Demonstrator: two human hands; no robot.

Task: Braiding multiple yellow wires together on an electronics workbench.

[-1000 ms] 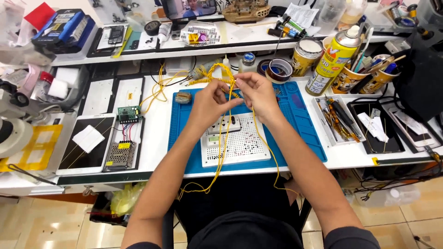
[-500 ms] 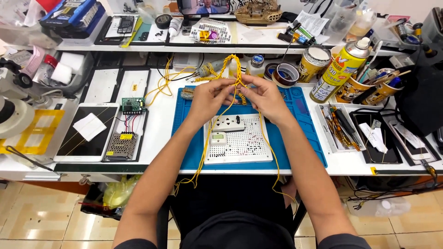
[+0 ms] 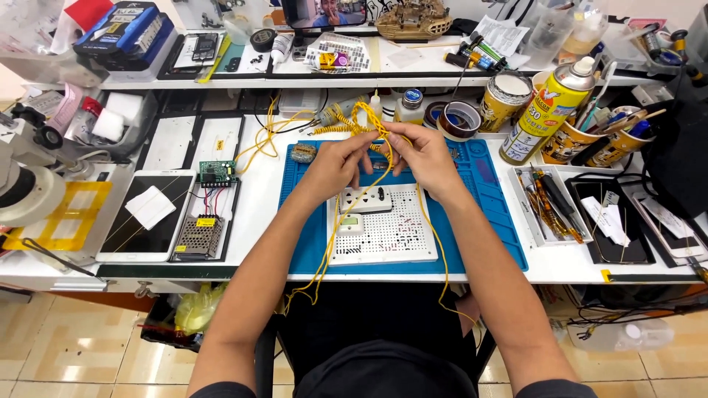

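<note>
Just above the centre of the frame, the left hand [image 3: 335, 163] and right hand [image 3: 422, 157] are both closed around a bundle of yellow wires [image 3: 371, 127], fingers pinched on the strands, though the exact grip is hard to make out. The wires trail down over a white perforated board [image 3: 382, 225] lying on a blue work mat [image 3: 487, 191].

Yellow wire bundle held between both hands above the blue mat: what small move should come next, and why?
Probably draw the loose strands taut: the left hand and right hand pinch the yellow wire at its twisted top, while long ends hang slack over the blue mat.
</note>
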